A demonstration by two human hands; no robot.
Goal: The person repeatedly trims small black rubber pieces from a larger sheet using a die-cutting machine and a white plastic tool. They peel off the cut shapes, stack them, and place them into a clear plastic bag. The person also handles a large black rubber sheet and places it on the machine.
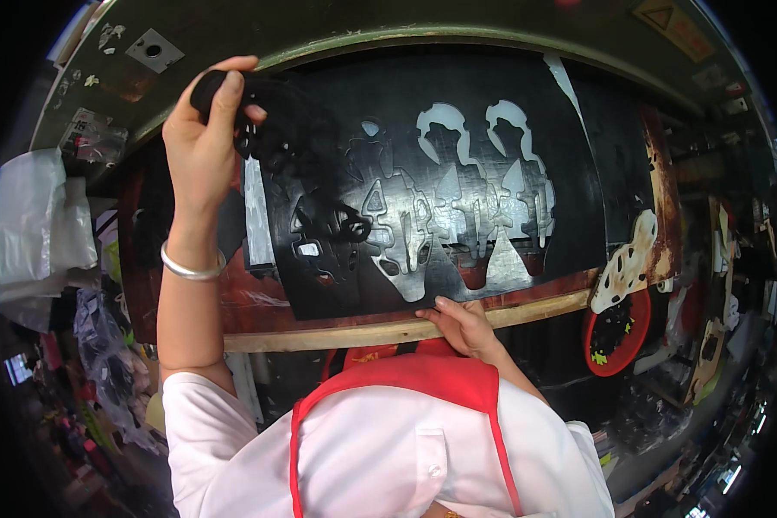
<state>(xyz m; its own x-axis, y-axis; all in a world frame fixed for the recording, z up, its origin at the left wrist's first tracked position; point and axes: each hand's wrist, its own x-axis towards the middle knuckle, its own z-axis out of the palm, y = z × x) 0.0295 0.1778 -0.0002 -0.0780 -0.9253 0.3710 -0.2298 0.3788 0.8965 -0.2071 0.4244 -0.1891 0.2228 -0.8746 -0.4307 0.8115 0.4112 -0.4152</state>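
Note:
A black sheet (527, 86) with several cut-out openings lies on the reddish-brown board. My left hand (205, 129), wearing a silver bangle, is raised over its far left part. The fingers are closed on a black cut-out piece (272, 129) with holes, which hangs toward the sheet; its lower end is blurred and hard to separate from the dark sheet. At the near edge of the sheet, my right hand (462, 325) pinches the rim between thumb and fingers. Through the openings, pale and reddish surfaces show.
A wooden strip (337, 335) edges the board (272, 321) in front of me. At right, a pale holed template (628, 266) overhangs a red basket (639, 345) with black and yellow-green scraps. A green machine beam (319, 34) spans the back. Plastic bags (39, 229) hang at left.

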